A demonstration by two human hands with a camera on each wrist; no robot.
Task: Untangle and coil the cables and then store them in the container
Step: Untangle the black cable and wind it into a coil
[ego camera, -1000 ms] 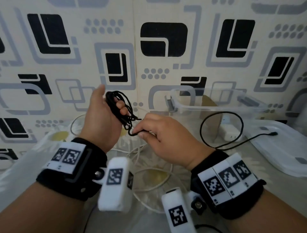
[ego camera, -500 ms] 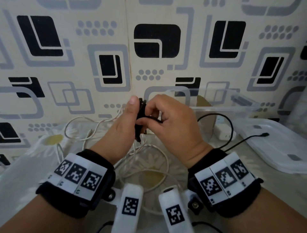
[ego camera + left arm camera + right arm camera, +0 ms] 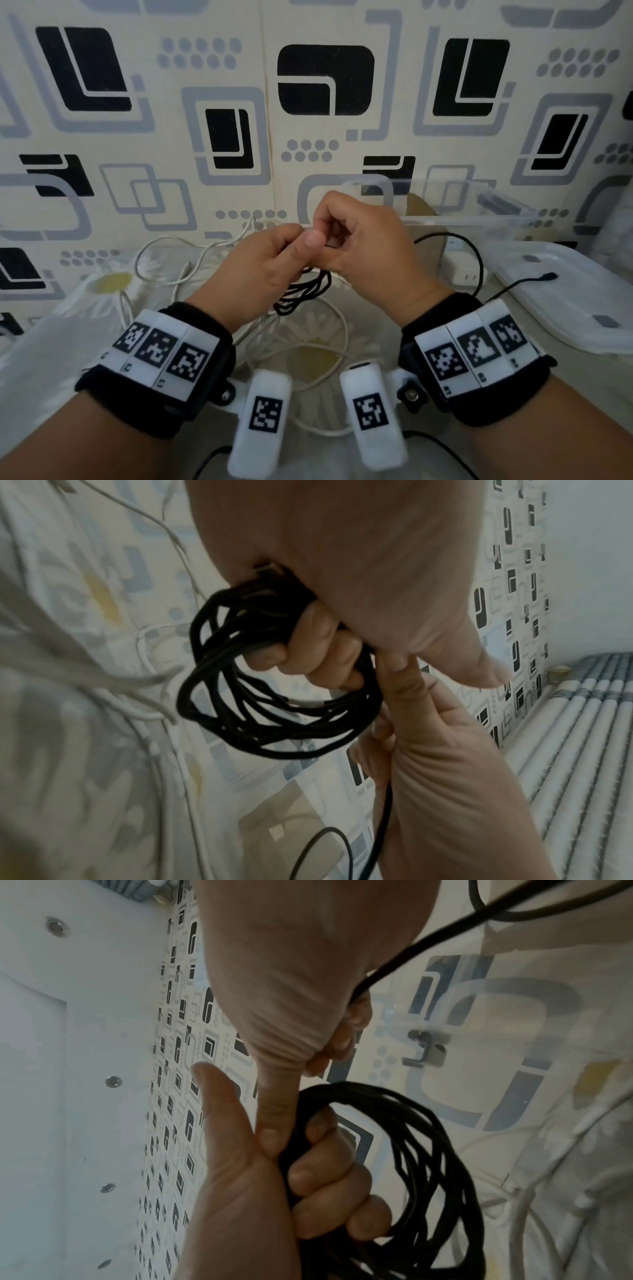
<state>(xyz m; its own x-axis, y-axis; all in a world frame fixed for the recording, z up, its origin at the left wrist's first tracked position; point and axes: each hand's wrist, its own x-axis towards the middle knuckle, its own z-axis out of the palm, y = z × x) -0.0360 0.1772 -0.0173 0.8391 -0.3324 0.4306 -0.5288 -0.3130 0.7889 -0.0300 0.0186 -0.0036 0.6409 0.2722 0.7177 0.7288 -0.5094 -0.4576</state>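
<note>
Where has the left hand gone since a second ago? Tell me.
Yes: the left hand moved rightward toward the clear container, meeting the right hand.

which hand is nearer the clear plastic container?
Right. The right hand is up directly in front of the clear plastic container, overlapping its near-left corner in the head view; the left hand sits further left, beside the right one.

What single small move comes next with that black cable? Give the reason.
Probably wind on another loop: the left hand grips the black coil, while the right hand pinches its loose tail, which runs off uncoiled towards the container.
</note>
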